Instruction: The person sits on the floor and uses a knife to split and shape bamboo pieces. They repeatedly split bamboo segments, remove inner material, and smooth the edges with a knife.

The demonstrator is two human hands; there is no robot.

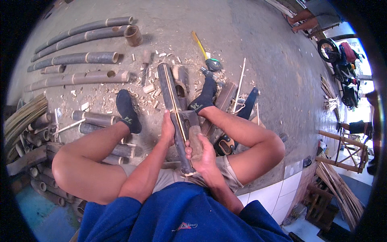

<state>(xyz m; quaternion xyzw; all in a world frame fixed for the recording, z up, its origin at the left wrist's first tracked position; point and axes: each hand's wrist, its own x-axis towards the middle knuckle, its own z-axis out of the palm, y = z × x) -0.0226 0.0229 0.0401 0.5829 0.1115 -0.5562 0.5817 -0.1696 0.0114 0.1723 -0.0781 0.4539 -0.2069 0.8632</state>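
A dark bamboo pole (163,82) with a pale slit along its length lies between my legs, its near end at my lap. My left hand (168,129) is closed around the pole's left side near its middle. In my right hand (203,155) is a tool with a thick wooden handle (196,139) and a short, wide metal blade (189,117); the blade lies against or just over the pole, and I cannot tell which. Beyond it rests another bamboo piece (180,74) with a cut-out opening.
Several bamboo poles (80,57) and a bamboo cup (133,37) lie at the far left. Wood chips surround a chisel (146,64). A tape measure (213,64) is ahead; a handsaw (250,103) lies right. Bamboo is stacked (34,137) left. Motorcycles (344,68) and a person's legs (304,20) are far right.
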